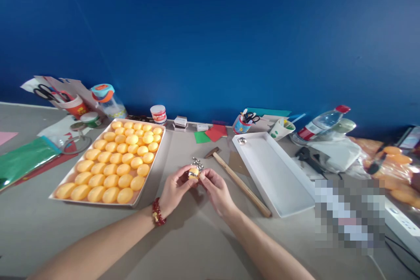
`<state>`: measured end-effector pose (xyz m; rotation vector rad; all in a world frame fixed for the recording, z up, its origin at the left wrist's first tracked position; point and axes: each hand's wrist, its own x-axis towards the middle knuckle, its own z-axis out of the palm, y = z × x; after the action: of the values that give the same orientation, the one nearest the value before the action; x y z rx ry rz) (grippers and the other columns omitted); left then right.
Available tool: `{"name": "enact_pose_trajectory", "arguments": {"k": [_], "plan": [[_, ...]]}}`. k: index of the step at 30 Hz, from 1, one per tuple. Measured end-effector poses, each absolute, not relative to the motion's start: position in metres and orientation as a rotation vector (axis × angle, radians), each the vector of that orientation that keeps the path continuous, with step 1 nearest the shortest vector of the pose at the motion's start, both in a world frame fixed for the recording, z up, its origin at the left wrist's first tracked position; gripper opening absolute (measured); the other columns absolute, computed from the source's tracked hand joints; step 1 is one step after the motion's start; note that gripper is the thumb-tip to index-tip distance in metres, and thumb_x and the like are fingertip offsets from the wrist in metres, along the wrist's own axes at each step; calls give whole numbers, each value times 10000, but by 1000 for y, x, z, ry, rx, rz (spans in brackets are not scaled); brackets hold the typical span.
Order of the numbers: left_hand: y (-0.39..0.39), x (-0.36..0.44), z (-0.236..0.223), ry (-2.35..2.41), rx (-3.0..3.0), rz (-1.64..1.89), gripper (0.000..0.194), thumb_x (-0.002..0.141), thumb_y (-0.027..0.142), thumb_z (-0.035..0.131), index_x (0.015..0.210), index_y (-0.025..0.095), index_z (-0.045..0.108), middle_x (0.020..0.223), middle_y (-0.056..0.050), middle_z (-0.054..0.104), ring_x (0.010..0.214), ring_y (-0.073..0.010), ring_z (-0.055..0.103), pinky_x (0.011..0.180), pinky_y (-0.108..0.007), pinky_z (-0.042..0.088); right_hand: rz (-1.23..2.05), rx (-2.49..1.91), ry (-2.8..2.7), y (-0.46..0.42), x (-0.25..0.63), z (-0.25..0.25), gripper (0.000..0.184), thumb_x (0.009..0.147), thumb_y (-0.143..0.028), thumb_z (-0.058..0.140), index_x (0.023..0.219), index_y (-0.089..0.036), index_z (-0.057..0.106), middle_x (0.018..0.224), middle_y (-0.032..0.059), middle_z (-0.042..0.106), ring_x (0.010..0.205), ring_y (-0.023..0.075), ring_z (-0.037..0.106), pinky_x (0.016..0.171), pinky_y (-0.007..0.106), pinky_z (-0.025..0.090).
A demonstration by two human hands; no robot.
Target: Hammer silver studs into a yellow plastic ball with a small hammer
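Orange ball (193,171) with a silvery band lies just below the frame's centre, gripped between the fingers of the left hand (175,190) at its left and those of the right hand (215,191) at its right. Just beyond the fingers sit shiny metal pieces (197,164), then, farther up the bench (183,245), a red sheet (216,132).

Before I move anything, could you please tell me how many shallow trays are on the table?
2: one ball-filled tray left of the left hand, and a white tray right of the hammer, with a silvery piece inside.
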<state>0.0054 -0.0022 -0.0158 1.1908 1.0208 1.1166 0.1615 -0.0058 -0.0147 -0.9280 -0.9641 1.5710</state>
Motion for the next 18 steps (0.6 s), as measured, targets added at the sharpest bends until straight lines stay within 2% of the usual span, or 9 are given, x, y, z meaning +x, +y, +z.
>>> {"name": "enact_pose_trajectory", "arguments": {"k": [7, 13, 18], "plan": [[-3, 5, -14, 1011, 1145, 1046, 427, 792, 403, 685, 1148, 171, 640, 923, -65, 742, 664, -190, 699, 649, -306, 585, 1613, -925, -1156, 1, 174, -8, 305, 809, -473, 700, 837, -191, 586, 809, 12, 628, 755, 173, 617, 771, 317, 493], [-2, 5, -14, 994, 1196, 1024, 418, 793, 401, 682, 1142, 173, 653, 825, -47, 745, 659, -199, 699, 647, -306, 570, 1663, -921, -1264, 6, 183, 0, 300, 812, -467, 698, 823, -184, 599, 775, -4, 615, 724, 163, 618, 742, 311, 496], [-2, 5, -15, 987, 1182, 1046, 435, 792, 394, 685, 1165, 175, 637, 952, -66, 738, 725, -202, 708, 706, -330, 585, 1577, -967, -1251, 4, 180, -3, 307, 816, -470, 695, 824, -179, 597, 763, -5, 609, 724, 150, 583, 701, 266, 449]]}}
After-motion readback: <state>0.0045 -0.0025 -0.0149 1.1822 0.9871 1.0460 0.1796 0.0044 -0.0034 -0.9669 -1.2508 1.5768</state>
